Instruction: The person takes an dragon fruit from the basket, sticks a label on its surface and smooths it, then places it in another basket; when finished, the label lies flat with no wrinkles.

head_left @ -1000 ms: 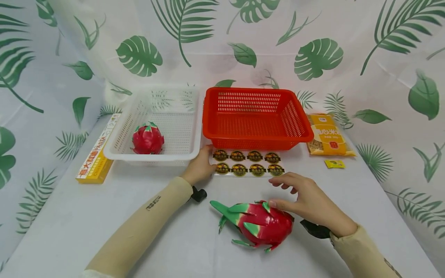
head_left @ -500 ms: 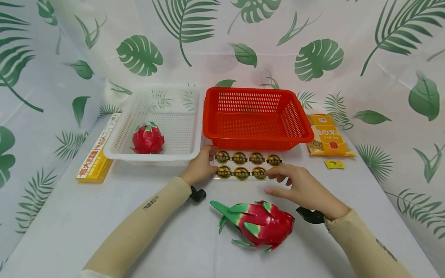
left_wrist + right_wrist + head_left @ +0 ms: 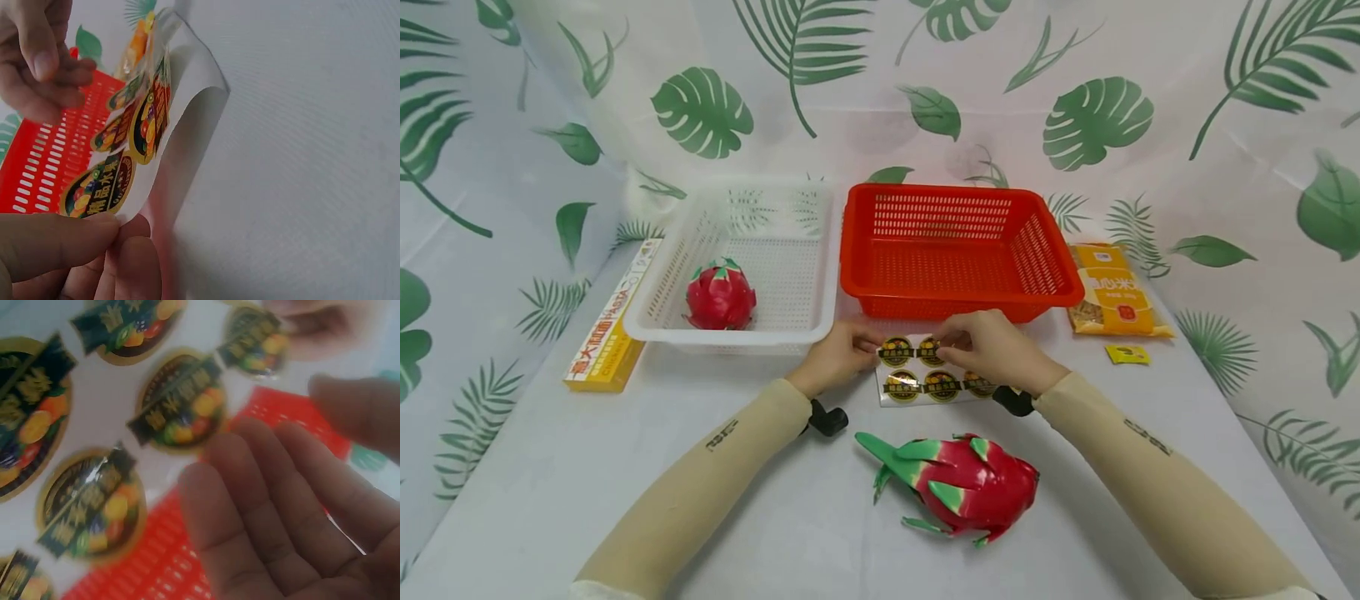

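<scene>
My left hand (image 3: 838, 358) pinches the left corner of a sheet of round fruit stickers (image 3: 942, 385) between thumb and fingers. In the left wrist view that sheet (image 3: 112, 187) bends up off the tabletop. Over its right part is my right hand (image 3: 996, 350), which hides some stickers in the head view. The right wrist view has the right fingers (image 3: 275, 506) extended beside the sheet, thumb apart, with nothing gripped. A red dragon fruit (image 3: 977, 487) with green scales lies on its side nearer the front, untouched by either hand.
Behind the hands stand a white basket (image 3: 730, 337) holding another dragon fruit (image 3: 721, 297) and a red basket (image 3: 955, 304). A yellow pasta box (image 3: 598, 375) lies at left. An orange food bag (image 3: 1112, 292) and a small yellow packet (image 3: 1127, 355) lie at right.
The right hand has moved left from above the front dragon fruit to over the sticker sheet. The left hand has lifted the sheet's edge, and the sheet has shifted slightly right and nearer.
</scene>
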`<state>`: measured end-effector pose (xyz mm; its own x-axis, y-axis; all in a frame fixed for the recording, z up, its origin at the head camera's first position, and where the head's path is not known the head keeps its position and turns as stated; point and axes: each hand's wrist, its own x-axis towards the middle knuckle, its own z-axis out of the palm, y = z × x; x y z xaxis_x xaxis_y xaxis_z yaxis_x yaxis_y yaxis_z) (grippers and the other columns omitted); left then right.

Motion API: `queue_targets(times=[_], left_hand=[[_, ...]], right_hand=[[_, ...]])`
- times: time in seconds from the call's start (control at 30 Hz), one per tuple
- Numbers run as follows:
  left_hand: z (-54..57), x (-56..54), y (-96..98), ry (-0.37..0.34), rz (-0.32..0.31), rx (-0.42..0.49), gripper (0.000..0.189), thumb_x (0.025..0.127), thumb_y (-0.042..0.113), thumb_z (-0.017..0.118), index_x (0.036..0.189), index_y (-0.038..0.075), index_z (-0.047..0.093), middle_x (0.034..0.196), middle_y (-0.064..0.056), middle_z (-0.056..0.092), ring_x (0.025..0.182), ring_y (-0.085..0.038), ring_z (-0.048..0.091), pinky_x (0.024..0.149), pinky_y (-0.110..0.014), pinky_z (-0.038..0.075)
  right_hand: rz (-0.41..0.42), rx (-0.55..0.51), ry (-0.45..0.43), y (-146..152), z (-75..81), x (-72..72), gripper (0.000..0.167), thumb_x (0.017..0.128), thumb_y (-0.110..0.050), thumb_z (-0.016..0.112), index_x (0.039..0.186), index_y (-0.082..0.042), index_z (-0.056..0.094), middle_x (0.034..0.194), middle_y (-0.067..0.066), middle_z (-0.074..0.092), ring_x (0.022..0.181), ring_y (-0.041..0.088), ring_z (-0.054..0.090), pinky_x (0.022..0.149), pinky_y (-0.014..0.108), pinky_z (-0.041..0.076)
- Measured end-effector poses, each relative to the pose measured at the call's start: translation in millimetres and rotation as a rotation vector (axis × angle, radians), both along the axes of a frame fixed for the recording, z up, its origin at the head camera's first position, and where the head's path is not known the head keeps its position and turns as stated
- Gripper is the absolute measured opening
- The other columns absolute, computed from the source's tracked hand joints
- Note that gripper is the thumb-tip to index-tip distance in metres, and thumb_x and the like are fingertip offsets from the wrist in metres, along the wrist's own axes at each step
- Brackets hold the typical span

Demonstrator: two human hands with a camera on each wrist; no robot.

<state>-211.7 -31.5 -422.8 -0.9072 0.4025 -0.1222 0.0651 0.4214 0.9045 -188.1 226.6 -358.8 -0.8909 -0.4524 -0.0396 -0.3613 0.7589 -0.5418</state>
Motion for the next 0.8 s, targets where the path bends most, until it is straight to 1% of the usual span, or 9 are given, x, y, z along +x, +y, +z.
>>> queue_targets(times=[0.17, 0.27, 0.4, 0.53, 0.6, 0.67, 0.8], left_hand=[[2.6, -1.7, 1.8, -0.038, -0.002, 0.036, 0.029, 0.095, -0.003, 0.065, 0.123, -0.004, 0.071, 0.108, -0.021, 0.074, 0.083, -0.014, 0.069, 0.074, -0.022, 0.059], [1.9, -4.3, 3.8, -0.036, -0.017, 0.054, 0.028, 0.096, -0.003, 0.065, 0.123, -0.004, 0.071, 0.109, -0.02, 0.074, 0.086, -0.013, 0.069, 0.077, -0.023, 0.061], [1.6, -6.8, 5.8, -0.007, -0.034, 0.074, 0.028, 0.096, -0.004, 0.065, 0.123, -0.005, 0.071, 0.111, -0.02, 0.073, 0.09, -0.016, 0.07, 0.081, -0.024, 0.061], [2.3, -7.6, 6.5, 0.007, -0.029, 0.074, 0.028, 0.095, -0.005, 0.066, 0.122, -0.004, 0.072, 0.112, -0.019, 0.072, 0.091, -0.018, 0.07, 0.08, -0.024, 0.061], [2.2, -7.8, 6.4, 0.002, -0.024, 0.073, 0.028, 0.095, -0.005, 0.066, 0.122, -0.003, 0.072, 0.113, -0.019, 0.072, 0.092, -0.018, 0.071, 0.08, -0.024, 0.061], [1.7, -7.7, 5.8, -0.002, -0.021, 0.072, 0.029, 0.095, -0.006, 0.065, 0.123, -0.003, 0.072, 0.114, -0.019, 0.072, 0.093, -0.018, 0.071, 0.081, -0.024, 0.061], [-0.3, -7.5, 4.2, -0.006, -0.023, 0.083, 0.03, 0.094, -0.008, 0.063, 0.123, -0.004, 0.071, 0.114, -0.02, 0.072, 0.094, -0.019, 0.071, 0.081, -0.024, 0.061]], right_hand=[[0.024, 0.019, 0.038, -17.4, -4.2, -11.7, 0.023, 0.094, -0.008, 0.075, 0.116, -0.001, 0.076, 0.1, 0.009, 0.08, 0.089, 0.02, 0.075, 0.084, 0.04, 0.063], [0.022, 0.029, 0.049, -23.9, -6.9, -15.4, 0.022, 0.094, -0.008, 0.074, 0.115, -0.001, 0.076, 0.096, 0.009, 0.08, 0.087, 0.019, 0.074, 0.082, 0.039, 0.063], [0.014, 0.026, 0.083, -29.1, -9.4, -19.9, 0.019, 0.093, -0.006, 0.073, 0.111, -0.001, 0.077, 0.093, 0.01, 0.079, 0.083, 0.019, 0.074, 0.077, 0.038, 0.063], [0.013, 0.019, 0.116, -33.5, -10.2, -22.8, 0.011, 0.092, -0.003, 0.073, 0.102, -0.001, 0.077, 0.089, 0.01, 0.077, 0.078, 0.019, 0.071, 0.073, 0.037, 0.061], [0.013, 0.012, 0.117, -35.3, -11.1, -23.6, 0.006, 0.092, -0.002, 0.073, 0.096, -0.003, 0.076, 0.087, 0.009, 0.076, 0.075, 0.017, 0.069, 0.071, 0.035, 0.06], [0.014, 0.002, 0.113, -36.3, -12.9, -24.1, 0.004, 0.092, -0.002, 0.072, 0.092, -0.004, 0.075, 0.085, 0.008, 0.075, 0.073, 0.016, 0.067, 0.068, 0.033, 0.058], [0.016, -0.022, 0.098, -36.5, -16.4, -23.1, 0.004, 0.095, -0.004, 0.072, 0.092, -0.003, 0.073, 0.085, 0.008, 0.074, 0.073, 0.014, 0.065, 0.066, 0.029, 0.056]])
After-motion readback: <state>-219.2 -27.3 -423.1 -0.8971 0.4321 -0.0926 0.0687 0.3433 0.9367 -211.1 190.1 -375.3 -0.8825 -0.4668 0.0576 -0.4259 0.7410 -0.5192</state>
